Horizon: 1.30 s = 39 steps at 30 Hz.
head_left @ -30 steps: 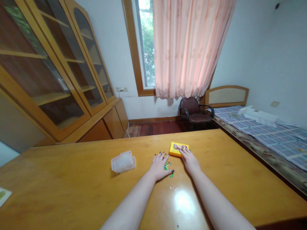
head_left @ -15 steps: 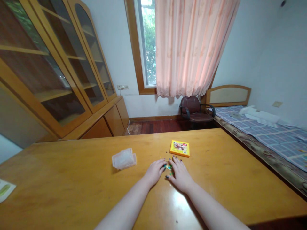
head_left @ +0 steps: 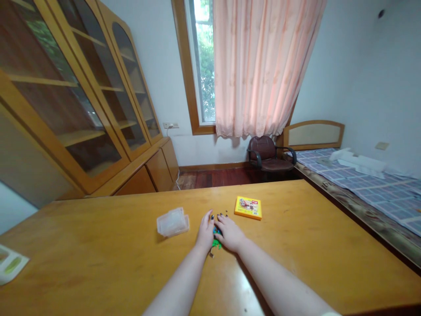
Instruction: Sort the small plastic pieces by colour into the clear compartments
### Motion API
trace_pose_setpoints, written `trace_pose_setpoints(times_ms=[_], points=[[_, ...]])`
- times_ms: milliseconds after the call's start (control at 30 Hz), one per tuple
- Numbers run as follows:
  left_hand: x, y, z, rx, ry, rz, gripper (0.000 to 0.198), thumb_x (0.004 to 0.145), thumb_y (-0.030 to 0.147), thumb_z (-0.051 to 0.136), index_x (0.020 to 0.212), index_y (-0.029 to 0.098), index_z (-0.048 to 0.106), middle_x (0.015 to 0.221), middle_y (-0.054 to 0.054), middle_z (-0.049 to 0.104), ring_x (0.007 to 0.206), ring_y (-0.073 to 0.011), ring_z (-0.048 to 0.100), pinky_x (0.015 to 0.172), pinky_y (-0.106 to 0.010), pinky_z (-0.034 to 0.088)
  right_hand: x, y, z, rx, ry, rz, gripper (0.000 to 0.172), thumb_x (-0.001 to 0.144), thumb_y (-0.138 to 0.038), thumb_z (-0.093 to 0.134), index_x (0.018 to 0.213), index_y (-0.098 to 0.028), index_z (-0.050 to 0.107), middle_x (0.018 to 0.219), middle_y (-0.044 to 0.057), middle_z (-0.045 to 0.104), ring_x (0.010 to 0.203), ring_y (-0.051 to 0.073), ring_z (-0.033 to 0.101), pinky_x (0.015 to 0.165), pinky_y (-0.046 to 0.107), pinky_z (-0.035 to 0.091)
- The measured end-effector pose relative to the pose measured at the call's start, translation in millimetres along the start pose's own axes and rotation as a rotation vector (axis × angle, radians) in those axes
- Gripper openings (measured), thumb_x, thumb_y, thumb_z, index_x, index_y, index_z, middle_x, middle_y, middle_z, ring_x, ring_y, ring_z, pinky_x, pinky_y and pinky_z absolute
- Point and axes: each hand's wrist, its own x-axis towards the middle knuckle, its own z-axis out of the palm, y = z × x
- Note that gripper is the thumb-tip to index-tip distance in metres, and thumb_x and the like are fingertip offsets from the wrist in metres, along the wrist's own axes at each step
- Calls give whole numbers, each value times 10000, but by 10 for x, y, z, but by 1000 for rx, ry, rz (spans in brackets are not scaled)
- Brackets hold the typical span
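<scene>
My left hand (head_left: 204, 229) and my right hand (head_left: 231, 232) rest side by side on the wooden table (head_left: 98, 263), nearly touching. Both have their fingers stretched out, cupping a small heap of green and blue pieces (head_left: 215, 242) between them. Most of the heap is hidden under the palms. Neither hand grips anything. A few tiny dark bits (head_left: 226, 212) lie just beyond my fingertips. A yellow flat box (head_left: 248, 207) with a picture on its lid lies to the right of my hands. To the left of them is a clear plastic container (head_left: 173, 221).
A printed paper (head_left: 9, 263) lies at the table's far left edge. Glass-fronted wooden cabinets (head_left: 75, 101) line the left wall. Beyond the table are a dark armchair (head_left: 268, 154), a window with a pink curtain (head_left: 259, 66), and a bed (head_left: 371, 180) at right.
My right hand drew back from the yellow box and swept left to meet the left hand. Both hands closed in around the small pieces and shifted slightly left.
</scene>
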Motion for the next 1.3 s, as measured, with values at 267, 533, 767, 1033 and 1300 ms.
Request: trace_pose_setpoints(times_ms=[267, 533, 767, 1033, 1300], points=[[175, 132, -21, 363, -117, 43, 485, 862, 356, 409, 1279, 123, 488, 1396, -139, 436, 1328, -228, 342, 1117, -395, 224, -372, 58, 9, 219, 270, 60, 341, 847, -195, 467, 1158, -172, 604, 1226, 123, 597, 1163, 240, 531, 1028, 453, 382], [343, 491, 165, 672, -688, 252, 573, 862, 435, 396, 1390, 211, 378, 1480, -71, 308, 1383, -224, 228, 1139, -447, 115, -546, 350, 24, 707, 656, 433, 360, 853, -389, 445, 1044, -144, 627, 1060, 146, 663, 981, 255, 627, 886, 438, 485], [55, 558, -143, 674, -864, 411, 538, 870, 425, 426, 1374, 240, 404, 1441, -58, 392, 1348, -205, 315, 1133, -408, 199, -521, 304, 1, 785, 598, 441, 339, 827, -404, 498, 1004, -155, 646, 1042, 125, 669, 995, 252, 609, 919, 418, 453], [-414, 475, -468, 836, -723, 318, 854, 754, 584, 560, 1457, 302, 165, 1542, -87, 101, 1408, -299, 82, 1129, -519, 90, -518, 262, -10, 699, 501, 428, 350, 858, -419, 464, 1033, -177, 647, 1078, 110, 654, 1042, 258, 577, 949, 419, 413], [-289, 537, 28, 834, -574, 362, 529, 829, 422, 534, 1327, 279, 429, 1439, -70, 375, 1332, -263, 298, 1101, -458, 205, -511, 271, -37, 699, 532, 426, 356, 848, -413, 457, 1010, -158, 645, 1046, 123, 658, 1017, 263, 583, 927, 412, 423]])
